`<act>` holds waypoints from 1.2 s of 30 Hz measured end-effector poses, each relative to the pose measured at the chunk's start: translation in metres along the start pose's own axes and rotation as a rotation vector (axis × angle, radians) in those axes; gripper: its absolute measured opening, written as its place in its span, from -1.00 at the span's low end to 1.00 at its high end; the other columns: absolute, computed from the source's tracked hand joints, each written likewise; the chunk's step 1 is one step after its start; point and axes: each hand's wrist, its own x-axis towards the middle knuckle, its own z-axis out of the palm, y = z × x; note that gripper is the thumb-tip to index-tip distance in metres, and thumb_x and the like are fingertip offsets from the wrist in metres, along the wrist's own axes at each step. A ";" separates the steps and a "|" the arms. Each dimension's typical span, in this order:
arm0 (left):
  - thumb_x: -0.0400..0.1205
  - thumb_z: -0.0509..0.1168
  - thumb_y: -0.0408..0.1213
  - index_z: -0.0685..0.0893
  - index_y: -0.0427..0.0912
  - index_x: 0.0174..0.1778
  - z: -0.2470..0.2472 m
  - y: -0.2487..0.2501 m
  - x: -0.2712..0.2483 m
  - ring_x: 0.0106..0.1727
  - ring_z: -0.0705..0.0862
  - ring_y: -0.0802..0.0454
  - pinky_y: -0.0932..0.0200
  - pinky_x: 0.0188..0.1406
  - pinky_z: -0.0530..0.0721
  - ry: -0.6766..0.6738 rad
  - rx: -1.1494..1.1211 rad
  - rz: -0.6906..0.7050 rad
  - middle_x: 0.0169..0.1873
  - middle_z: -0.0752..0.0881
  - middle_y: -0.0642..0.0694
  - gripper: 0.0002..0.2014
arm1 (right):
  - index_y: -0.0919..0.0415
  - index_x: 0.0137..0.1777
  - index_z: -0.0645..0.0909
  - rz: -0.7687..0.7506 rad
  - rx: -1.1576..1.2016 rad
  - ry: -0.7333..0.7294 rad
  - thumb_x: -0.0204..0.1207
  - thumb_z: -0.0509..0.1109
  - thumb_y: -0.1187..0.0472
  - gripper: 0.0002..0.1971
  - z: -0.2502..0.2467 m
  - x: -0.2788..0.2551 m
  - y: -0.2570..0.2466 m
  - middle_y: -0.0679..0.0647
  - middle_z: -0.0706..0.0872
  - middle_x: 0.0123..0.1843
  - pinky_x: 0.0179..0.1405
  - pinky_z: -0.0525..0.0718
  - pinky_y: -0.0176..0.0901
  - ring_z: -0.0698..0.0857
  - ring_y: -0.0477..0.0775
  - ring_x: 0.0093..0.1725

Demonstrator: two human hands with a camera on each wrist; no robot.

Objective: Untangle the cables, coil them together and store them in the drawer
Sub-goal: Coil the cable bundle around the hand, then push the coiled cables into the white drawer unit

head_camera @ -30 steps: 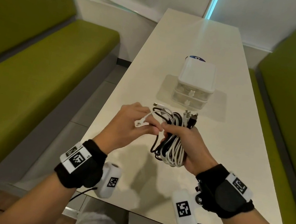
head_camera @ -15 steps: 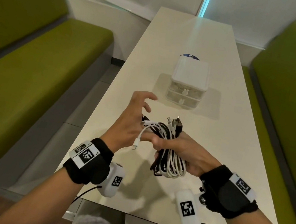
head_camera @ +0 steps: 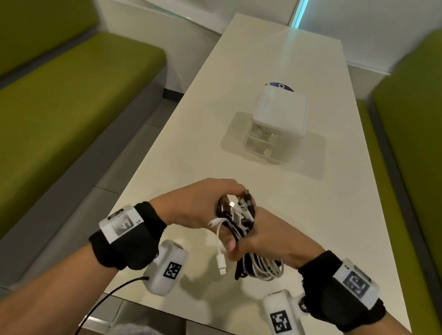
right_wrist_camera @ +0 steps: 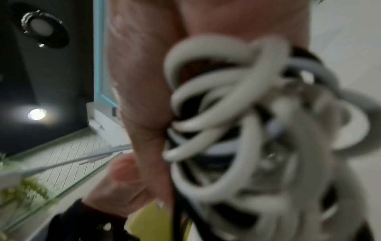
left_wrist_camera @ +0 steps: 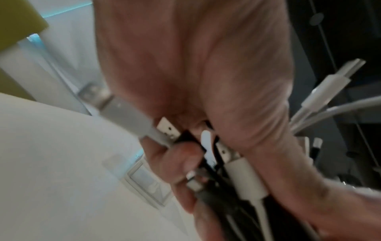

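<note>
Centrally, above the near end of the surface [head_camera: 330,212]: coiled bundle of black and white cables [head_camera: 238,218], clamped in the grip of the right hand [head_camera: 275,240], loops hanging below the fist; left hand [head_camera: 197,204] curled over the top of the bundle, fingertips pinching among the plug ends; one white connector [head_camera: 221,263] dangling free between the wrists. Farther along the surface, well apart from the hands: white two-tier drawer unit [head_camera: 275,129], both drawers closed, fronts translucent; behind it, edge of a dark blue disc [head_camera: 282,86] with white marks, not legible. On both wrists: black bands carrying square black-and-white coded tags, no readable words. Surface long, pale cream, glossy; green upholstered benches [head_camera: 60,103] on either side; white wall beyond, with a vertical cyan light strip [head_camera: 304,2].
</note>
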 end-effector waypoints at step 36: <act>0.60 0.32 0.15 0.72 -0.04 0.01 0.023 -0.063 0.195 0.03 0.65 0.01 0.35 -0.15 0.36 0.607 0.261 -0.444 -0.22 0.62 0.09 -0.67 | 0.19 -0.17 0.74 -0.077 0.147 0.996 0.30 0.52 0.36 -0.88 -0.151 0.098 0.042 0.07 0.83 -0.24 -0.23 0.75 -0.14 0.81 0.07 -0.20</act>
